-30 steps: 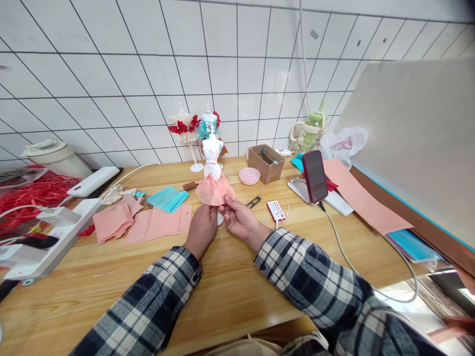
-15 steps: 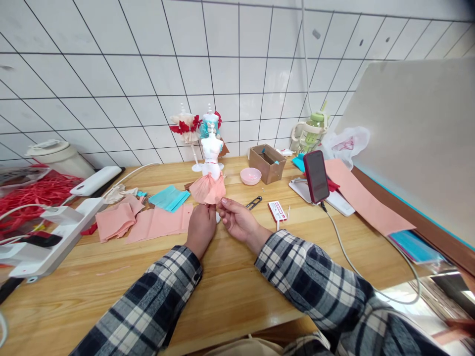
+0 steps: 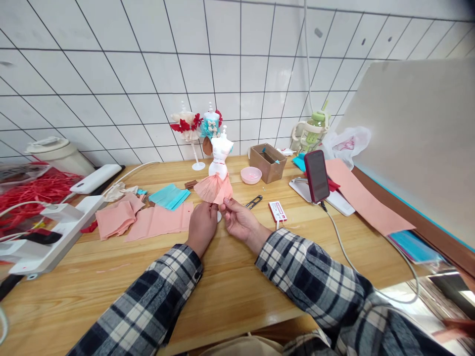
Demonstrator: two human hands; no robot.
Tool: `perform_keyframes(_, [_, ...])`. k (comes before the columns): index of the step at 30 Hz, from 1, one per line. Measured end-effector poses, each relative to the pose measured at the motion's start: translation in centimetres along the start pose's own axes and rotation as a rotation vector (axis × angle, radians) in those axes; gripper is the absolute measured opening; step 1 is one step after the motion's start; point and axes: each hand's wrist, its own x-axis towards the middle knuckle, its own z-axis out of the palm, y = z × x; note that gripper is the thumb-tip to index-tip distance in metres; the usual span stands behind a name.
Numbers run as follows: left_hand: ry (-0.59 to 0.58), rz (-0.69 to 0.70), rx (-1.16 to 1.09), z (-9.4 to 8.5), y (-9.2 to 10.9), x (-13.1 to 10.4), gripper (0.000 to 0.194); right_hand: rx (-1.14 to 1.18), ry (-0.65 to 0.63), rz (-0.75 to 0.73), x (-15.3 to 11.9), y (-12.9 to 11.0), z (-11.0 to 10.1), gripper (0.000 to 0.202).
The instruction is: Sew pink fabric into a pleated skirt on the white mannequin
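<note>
A small white mannequin (image 3: 220, 151) tilts a little to the right in front of me, with a gathered peach crepe-paper skirt (image 3: 213, 188) around its lower half. My left hand (image 3: 202, 225) is closed at the skirt's lower left edge; its fingertips are partly hidden. With thumb and fingers, my right hand (image 3: 239, 217) pinches the hem on the right side. Part of the white stand shows between the hands. Thread snips (image 3: 254, 201) lie just beyond my right hand. Flat peach paper (image 3: 159, 222) and folded blue paper (image 3: 169, 197) lie to the left.
Two dressed mannequins, one with red flowers (image 3: 187, 123) and one in blue (image 3: 211, 126), stand by the tiled wall. Right of centre are a pink bowl (image 3: 251, 175), a cardboard box (image 3: 267, 163), a small white-and-red box (image 3: 277, 211) and a propped phone (image 3: 316, 176). A power strip (image 3: 59, 237) lies left.
The mannequin has shifted and leaned to the right, and the skirt has moved with it. Both hands stay at the hem, with my right hand slightly farther right.
</note>
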Motion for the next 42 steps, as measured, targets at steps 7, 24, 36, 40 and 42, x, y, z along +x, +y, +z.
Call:
perform_keyframes(7, [0.015,-0.085,-0.096,0.4,-0.6,0.2,0.032,-0.001,-0.033,-0.107,-0.2,0.0,0.1,0.028])
perform_keyframes(24, [-0.097,-0.077,-0.310,-0.2,-0.4,0.2,0.043,-0.614,0.222,-0.752,0.4,-0.7,-1.0,0.033])
perform_keyframes(36, [-0.271,0.068,-0.341,-0.5,0.1,-0.1,0.047,-0.227,0.108,-0.443,1.0,-2.2,-1.0,0.011])
perform_keyframes(40, [-0.245,0.076,-0.286,-0.3,-0.3,0.2,0.047,-0.033,0.040,-0.247,0.8,-2.3,-1.2,0.009])
perform_keyframes(42, [-0.261,0.098,-0.276,-0.2,-0.4,0.2,0.045,-0.027,-0.023,-0.209,0.8,-2.2,-1.2,0.007])
